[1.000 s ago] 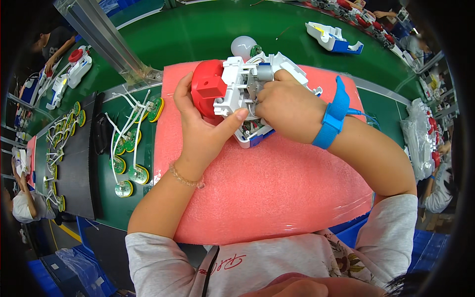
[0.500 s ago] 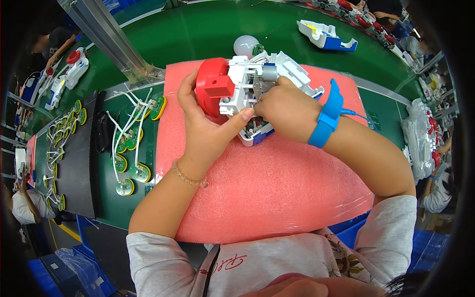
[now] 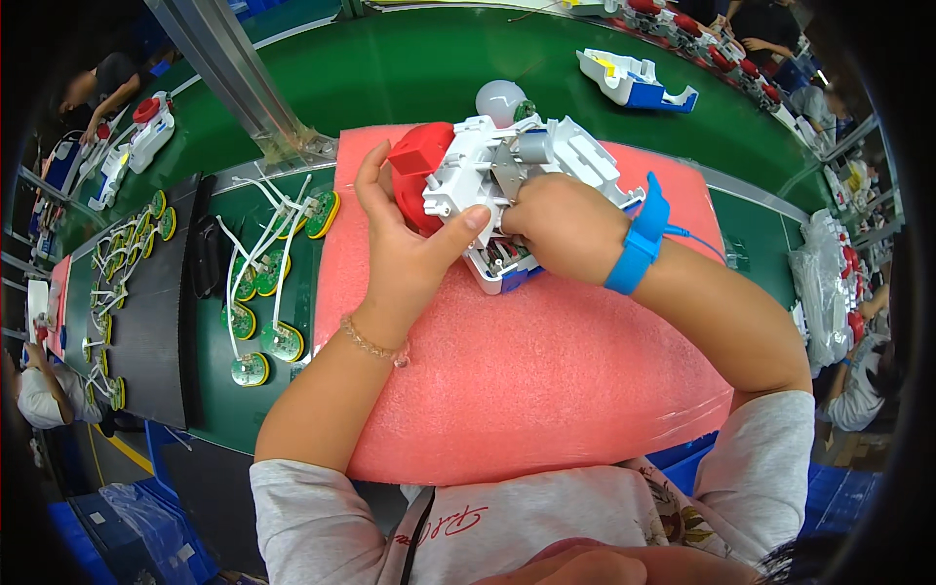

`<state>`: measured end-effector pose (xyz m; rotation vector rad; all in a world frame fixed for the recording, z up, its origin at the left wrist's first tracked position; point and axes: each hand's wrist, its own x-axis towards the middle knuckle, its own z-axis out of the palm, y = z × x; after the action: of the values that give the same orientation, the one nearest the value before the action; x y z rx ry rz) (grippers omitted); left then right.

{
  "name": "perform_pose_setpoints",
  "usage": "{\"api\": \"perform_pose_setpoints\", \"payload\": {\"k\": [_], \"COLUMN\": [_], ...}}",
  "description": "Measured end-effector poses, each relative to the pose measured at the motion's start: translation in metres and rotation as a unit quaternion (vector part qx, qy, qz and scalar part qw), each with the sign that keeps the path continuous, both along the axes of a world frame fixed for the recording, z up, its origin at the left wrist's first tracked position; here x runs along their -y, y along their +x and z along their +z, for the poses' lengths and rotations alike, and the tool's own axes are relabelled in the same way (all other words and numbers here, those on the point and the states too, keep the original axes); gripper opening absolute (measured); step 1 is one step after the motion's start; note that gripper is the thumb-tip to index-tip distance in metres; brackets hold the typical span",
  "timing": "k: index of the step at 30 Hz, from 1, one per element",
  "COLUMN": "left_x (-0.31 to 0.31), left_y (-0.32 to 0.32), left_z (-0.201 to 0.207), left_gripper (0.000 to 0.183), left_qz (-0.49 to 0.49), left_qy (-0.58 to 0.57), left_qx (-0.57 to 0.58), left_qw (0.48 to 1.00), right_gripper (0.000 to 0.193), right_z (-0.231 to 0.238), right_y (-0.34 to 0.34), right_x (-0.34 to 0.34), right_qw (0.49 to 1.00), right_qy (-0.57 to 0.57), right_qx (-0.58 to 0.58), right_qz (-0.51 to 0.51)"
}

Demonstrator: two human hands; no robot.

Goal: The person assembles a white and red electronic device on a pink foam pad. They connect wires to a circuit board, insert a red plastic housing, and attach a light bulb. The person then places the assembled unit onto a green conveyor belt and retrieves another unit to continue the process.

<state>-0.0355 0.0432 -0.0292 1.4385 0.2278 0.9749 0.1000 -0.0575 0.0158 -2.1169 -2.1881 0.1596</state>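
My left hand point(image 3: 409, 229) grips a motor assembly by its left side: a white plastic frame point(image 3: 469, 166) with a round red part point(image 3: 410, 200), a red block and a silver cylindrical motor point(image 3: 534, 148). Its thumb presses the frame's near edge, with the fingers behind the red part. Below the frame sits an open white-and-blue housing point(image 3: 499, 279) with wires and small parts inside. My right hand point(image 3: 565, 226), a blue wrist strap on its wrist, has its fingers curled together between frame and housing. What those fingertips pinch is hidden.
The work lies on a pink foam pad point(image 3: 526, 380). Wired green circuit boards point(image 3: 283, 341) lie to the left, beside a black board point(image 3: 146, 312). Beyond the pad are a whitish ball point(image 3: 499, 101) and another white-and-blue shell point(image 3: 639, 83). A metal post point(image 3: 239, 83) rises at back left.
The motor assembly has tilted in my left hand, its red block turning up and to the left. My right hand stays at the gap, its fingers slightly lower.
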Motion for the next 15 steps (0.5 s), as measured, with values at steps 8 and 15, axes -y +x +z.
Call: {"api": "perform_pose_setpoints", "payload": {"k": [8, 15], "left_x": [-0.001, 0.008], "left_y": [0.001, 0.001], "left_z": [0.0, 0.005], "left_gripper": [0.086, 0.08], "left_qz": [-0.019, -0.009], "left_qy": [-0.08, -0.179], "left_qx": [-0.012, 0.0], "left_qw": [0.997, 0.984], "right_gripper": [0.009, 0.006], "right_z": [0.002, -0.012], "right_y": [-0.002, -0.007], "right_x": [-0.001, 0.0], "right_qw": [0.998, 0.99], "right_qy": [-0.019, 0.096], "right_qx": [-0.058, -0.093], "right_qz": [-0.005, -0.046]}}
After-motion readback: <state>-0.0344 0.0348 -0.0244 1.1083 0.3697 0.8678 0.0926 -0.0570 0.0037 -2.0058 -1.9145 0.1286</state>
